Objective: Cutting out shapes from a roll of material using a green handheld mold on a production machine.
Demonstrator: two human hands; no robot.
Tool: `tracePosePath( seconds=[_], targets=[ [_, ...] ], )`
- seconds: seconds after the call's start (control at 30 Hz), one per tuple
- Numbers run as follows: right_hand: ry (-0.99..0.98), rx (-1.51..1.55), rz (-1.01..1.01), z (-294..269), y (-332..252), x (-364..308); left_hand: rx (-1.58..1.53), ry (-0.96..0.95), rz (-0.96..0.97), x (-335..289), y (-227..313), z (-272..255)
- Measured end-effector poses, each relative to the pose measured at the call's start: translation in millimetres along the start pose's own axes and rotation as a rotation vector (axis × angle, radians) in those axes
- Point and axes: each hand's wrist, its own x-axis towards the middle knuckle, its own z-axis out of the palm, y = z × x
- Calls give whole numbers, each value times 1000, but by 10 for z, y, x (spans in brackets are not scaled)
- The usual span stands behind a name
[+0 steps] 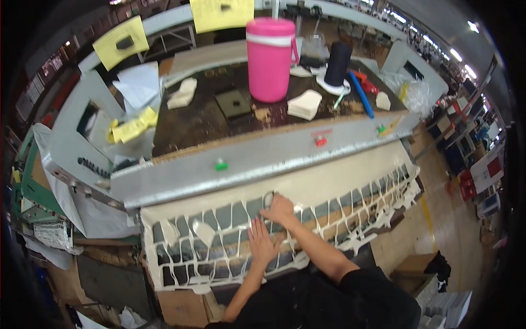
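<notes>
A cream sheet (pixel 350 183) lies across the work surface, its near part cut into a lattice of thin strips around many openings. My left hand (pixel 262 244) rests flat on the lattice near its middle, fingers stretched out, holding nothing. Just beyond it and slightly right, my right hand (pixel 281 210) is closed at the border between lattice and uncut sheet. At its fingertips is a small ring-like thing (pixel 268 198) with a thin rim; its kind is too small to tell. Two loose cream cut pieces (pixel 204 233) lie on the lattice to the left.
Behind a grey machine beam (pixel 263 156) with green and red buttons is a dark board (pixel 203 123). It carries a pink jug (pixel 268 66), a black thread cone (pixel 338 63), a blue pen (pixel 361 94) and stacks of cream pieces (pixel 304 104). A cardboard box (pixel 413 268) stands at lower right.
</notes>
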Motion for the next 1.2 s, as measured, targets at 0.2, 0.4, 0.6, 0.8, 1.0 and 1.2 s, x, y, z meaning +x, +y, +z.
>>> tracePosePath(
  seconds=[0.2, 0.4, 0.6, 0.8, 1.0, 1.2],
  targets=[
    [-16, 1231, 72, -205, 1041, -364, -130, 107, 39, 2, -9, 57],
    [140, 1210, 105, -149, 721, -1025, -579, 218, -56, 18, 260, -198],
    [98, 948, -219, 219, 675, -1183, -938, 82, -401, 187, 526, -199],
    [-27, 718, -236, -302, 712, -773, -546, 421, -618, 425, -284, -364],
    [169, -239, -604, -538, 1035, -331, -19, 616, -288, 424, 6, -456],
    [285, 290, -507, 123, 1258, -447, -380, 104, -128, 234, 458, 254]
  ],
)
